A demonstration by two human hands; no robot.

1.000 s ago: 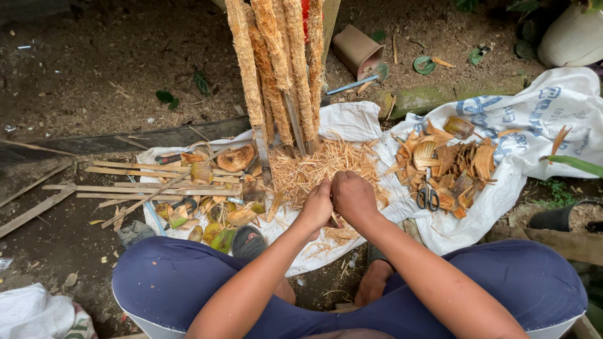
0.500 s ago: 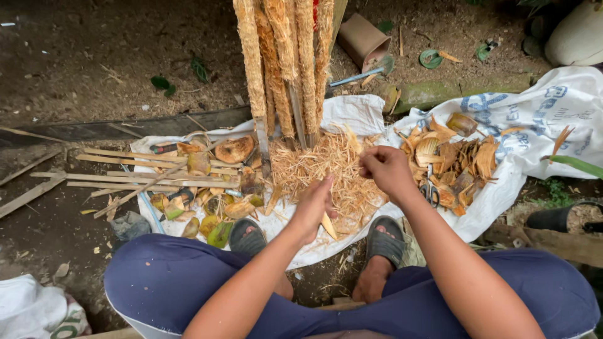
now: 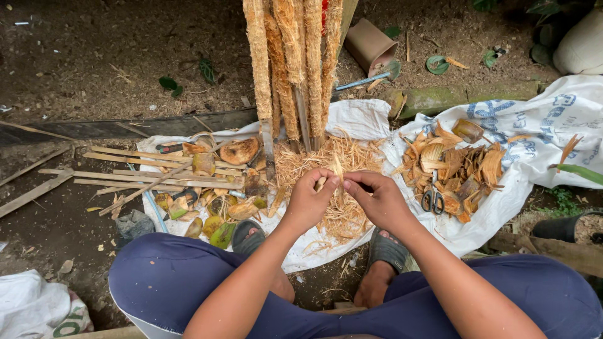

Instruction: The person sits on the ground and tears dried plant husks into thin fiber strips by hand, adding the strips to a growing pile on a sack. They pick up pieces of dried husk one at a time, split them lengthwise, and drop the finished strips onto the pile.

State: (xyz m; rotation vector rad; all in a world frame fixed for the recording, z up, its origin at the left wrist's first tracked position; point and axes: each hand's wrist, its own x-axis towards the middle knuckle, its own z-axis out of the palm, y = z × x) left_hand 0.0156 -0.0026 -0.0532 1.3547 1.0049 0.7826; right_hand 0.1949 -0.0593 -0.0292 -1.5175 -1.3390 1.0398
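Observation:
My left hand (image 3: 309, 199) and my right hand (image 3: 377, 199) meet over a heap of pale coconut fibre (image 3: 326, 168) on a white sack (image 3: 358, 119). Between their fingertips both pinch a thin tuft of fibre (image 3: 337, 171) that stands upright. Just beyond the heap rise several fibre-wrapped sticks (image 3: 292, 69), leaning close together. My knees in dark blue trousers frame the bottom of the view, and my sandalled feet rest on the sack's near edge.
Coconut husk pieces (image 3: 455, 164) with scissors (image 3: 431, 199) lie on the sack to the right. Left are split bamboo strips (image 3: 135, 172), green and brown husk scraps (image 3: 220, 210) and a shell half (image 3: 239, 150). A brown pot (image 3: 369, 43) lies behind on bare soil.
My hands were together, then the right one lifted away with fibre. Now both have come back together above the heap, holding a tuft between them.

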